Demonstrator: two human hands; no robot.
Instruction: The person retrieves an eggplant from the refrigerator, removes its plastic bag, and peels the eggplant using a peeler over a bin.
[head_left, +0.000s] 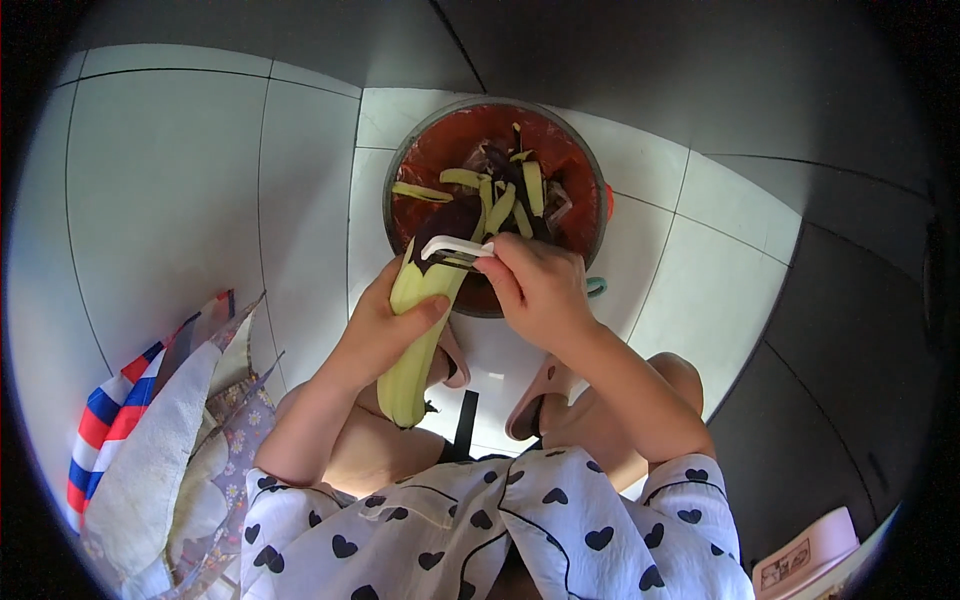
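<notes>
A long eggplant (411, 352) lies tilted across my left hand (382, 326), which grips it around its middle with the thumb on top. Its near part is peeled to pale green flesh, while dark purple skin (450, 219) covers the far end. My right hand (544, 289) pinches a white peeler (454, 246), whose blade sits against the eggplant at the border of the skin. Below the far end stands a round bin (388, 202) with a red liner, holding peel strips (501, 208) and some clear plastic.
White floor tiles (667, 255) surround the bin, with dark panels (615, 67) beyond and to the right. Hanging cloths and a striped bag (105, 420) are at the left. A pink box (806, 555) is at the lower right. My slippered feet (536, 401) flank the bin's near side.
</notes>
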